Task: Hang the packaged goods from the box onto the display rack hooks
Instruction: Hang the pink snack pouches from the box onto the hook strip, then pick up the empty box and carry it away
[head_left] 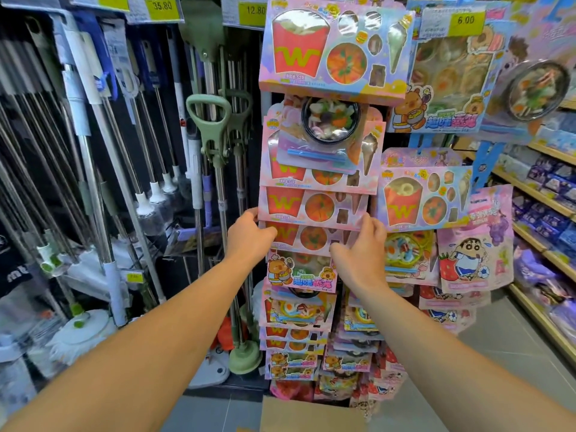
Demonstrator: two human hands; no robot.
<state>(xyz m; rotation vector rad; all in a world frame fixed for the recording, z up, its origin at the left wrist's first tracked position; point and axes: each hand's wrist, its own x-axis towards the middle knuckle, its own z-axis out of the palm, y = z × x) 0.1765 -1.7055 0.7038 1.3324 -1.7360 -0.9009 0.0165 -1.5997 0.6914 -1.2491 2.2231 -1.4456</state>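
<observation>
Display rack [265, 98] densely hung with, seemingly, candy packs [313, 207]

Grey tiled floor [514, 353], wooden shelving [536, 194]

2 bare, sleeveless forearms [174, 310]

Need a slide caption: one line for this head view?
Both hands, left and right, grip a fries-and-pizza candy pack on the crowded display rack.
</observation>
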